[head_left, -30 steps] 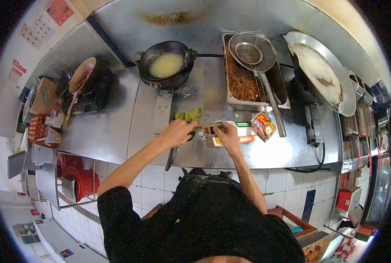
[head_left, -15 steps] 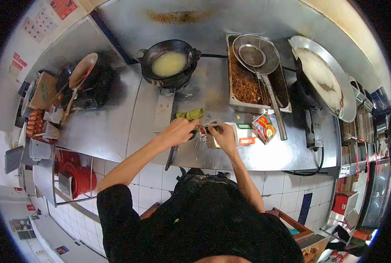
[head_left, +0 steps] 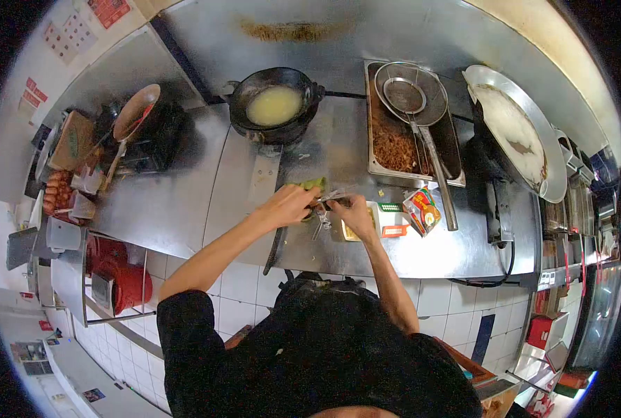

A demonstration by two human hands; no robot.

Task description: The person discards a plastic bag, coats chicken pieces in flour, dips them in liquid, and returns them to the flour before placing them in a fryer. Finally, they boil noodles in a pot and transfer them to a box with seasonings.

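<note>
Over the front of the steel counter, my left hand (head_left: 291,205) is closed, with something small and dark at its fingertips that I cannot make out. Facing it, my right hand (head_left: 352,214) pinches at a crumpled clear plastic wrapper (head_left: 335,194), the two hands' fingers almost meeting. Behind my left fingers a green, leaf-like piece (head_left: 315,184) shows in part. Thin whitish scraps (head_left: 322,221) hang or lie just below the fingertips. Partly hidden by my right hand is a pale box (head_left: 363,223). A red and yellow packet (head_left: 422,211) lies to the right.
At the back stands a black wok (head_left: 276,104) with yellowish liquid. A steel tray (head_left: 394,150) holds brown shreds, with strainers (head_left: 411,94) resting across it. A large pan (head_left: 509,129) of pale foamy liquid is at right. Another pan (head_left: 136,113) sits at left.
The view has shifted slightly, so the counter sits lower. My hands stay close together at the wrapper, and less of the green piece shows behind my left fingers.
</note>
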